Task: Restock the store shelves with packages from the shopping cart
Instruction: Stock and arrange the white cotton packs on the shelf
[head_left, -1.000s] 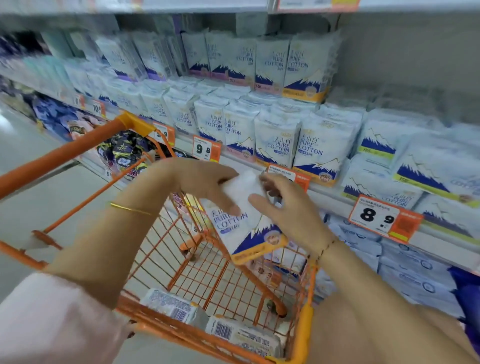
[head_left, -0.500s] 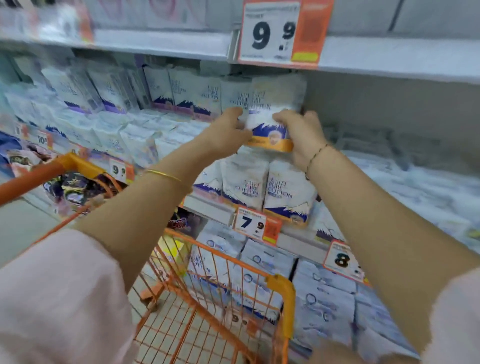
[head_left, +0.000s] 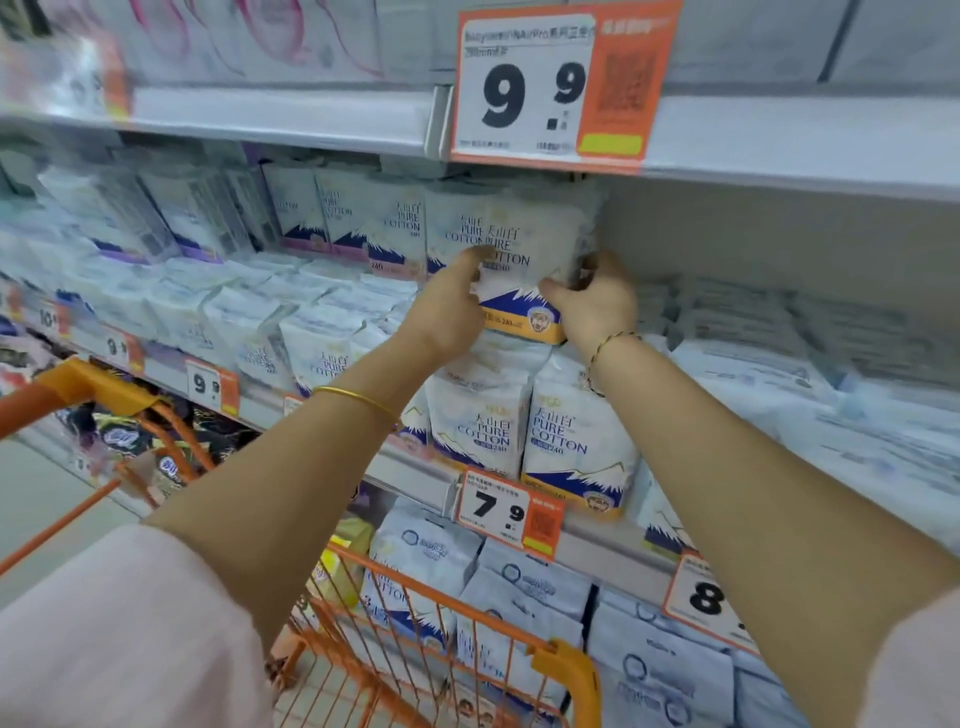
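White and blue, with an orange strip at its foot, one "PURE COTTON" pack (head_left: 524, 280) stands upright between two hands at the right end of a row. That row sits under the shelf edge (head_left: 291, 119) that carries the big 9.9 tag (head_left: 561, 88). Left of the pack, four like packs (head_left: 400, 228) stand side by side. The nearest one touches or overlaps it, and to the right the space is bare back wall. Below it, two more packs (head_left: 576, 431) face out next to each other, just above the 7.9 tag (head_left: 506, 512). Whether the held pack's base rests on the stock beneath cannot be told.

Four price tags read plainly: the big 9.9, a small 9.9 (head_left: 210, 384), the 7.9, and an 8 (head_left: 706, 597) cut off by the right arm. Others further left are blurred.

Both arms reach up and forward from pink sleeves, one bracelet on each wrist: a gold bangle (head_left: 358, 400) on the left and a beaded band (head_left: 608, 345) on the right. The left hand (head_left: 447, 312) grasps the pack's left edge, thumb laid up across the front. The right hand (head_left: 597, 301) clasps the right edge, fingers curled round the side and thumb on the lower front.

One orange wire cart (head_left: 566, 670) stands low in front, its corner below the right forearm.
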